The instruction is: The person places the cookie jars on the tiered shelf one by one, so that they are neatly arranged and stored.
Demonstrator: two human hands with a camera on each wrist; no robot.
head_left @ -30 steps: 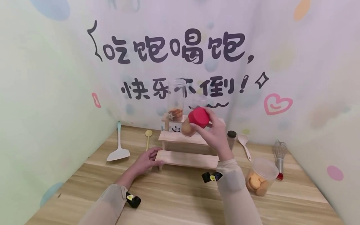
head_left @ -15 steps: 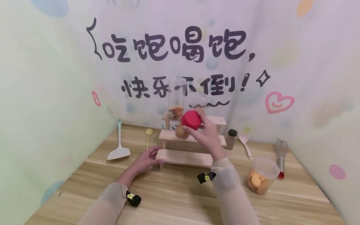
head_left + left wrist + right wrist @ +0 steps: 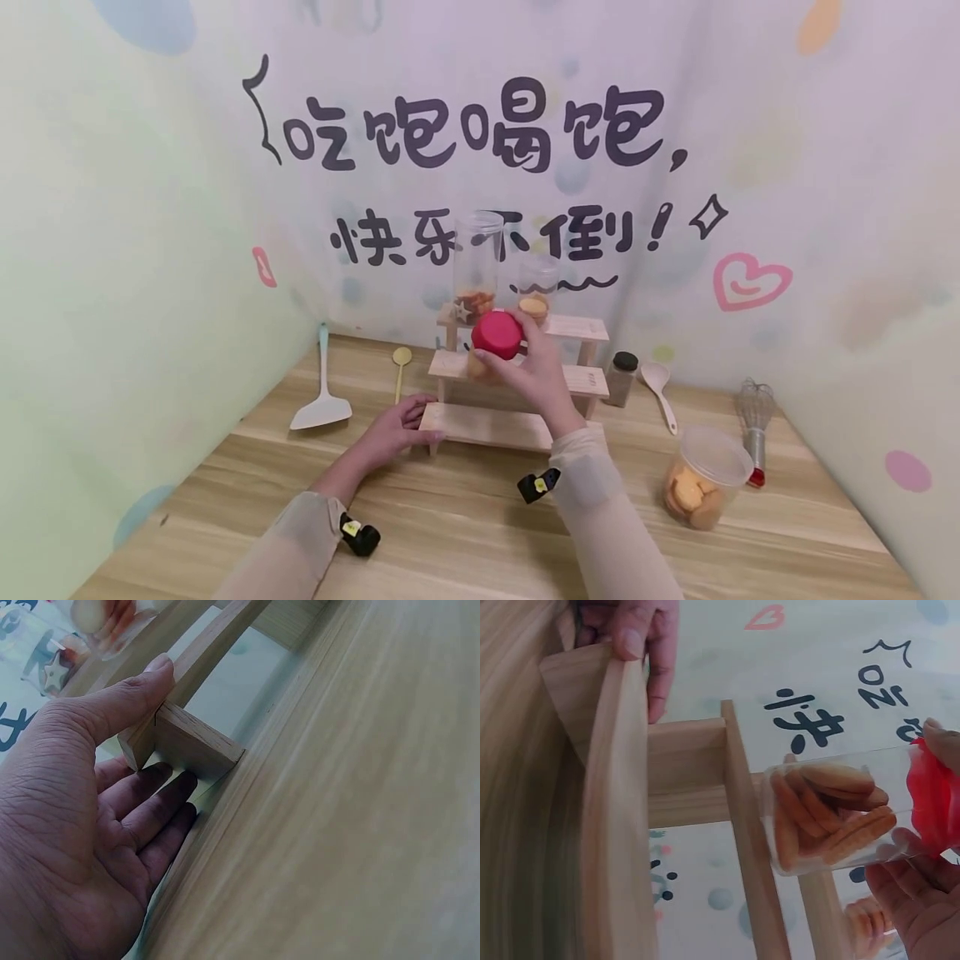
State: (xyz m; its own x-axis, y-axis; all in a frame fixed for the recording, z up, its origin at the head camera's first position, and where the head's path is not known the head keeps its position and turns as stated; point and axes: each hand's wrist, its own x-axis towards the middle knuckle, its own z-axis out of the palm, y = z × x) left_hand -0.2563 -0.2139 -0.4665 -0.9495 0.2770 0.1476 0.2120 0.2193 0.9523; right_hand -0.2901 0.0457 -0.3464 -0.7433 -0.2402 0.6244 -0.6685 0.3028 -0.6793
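Note:
My right hand holds a clear jar of finger-shaped biscuits by its red lid. The jar's base is right at the middle step of a three-step wooden shelf, as the right wrist view shows. With the thumb on top and the other fingers behind and below, my left hand grips the left end of the lowest step. On the top step stand a tall clear jar with orange snacks and a shorter clear jar with biscuits, partly behind my right hand.
Left of the shelf lie a white spatula and a yellow spoon. To the right are a black-capped jar, a white spoon, a whisk and a wide biscuit tub. A printed cloth hangs behind the table.
My right hand has brought the red-lidded jar left and down to the middle step, uncovering the black-capped jar and the short jar. The left hand keeps its grip on the shelf.

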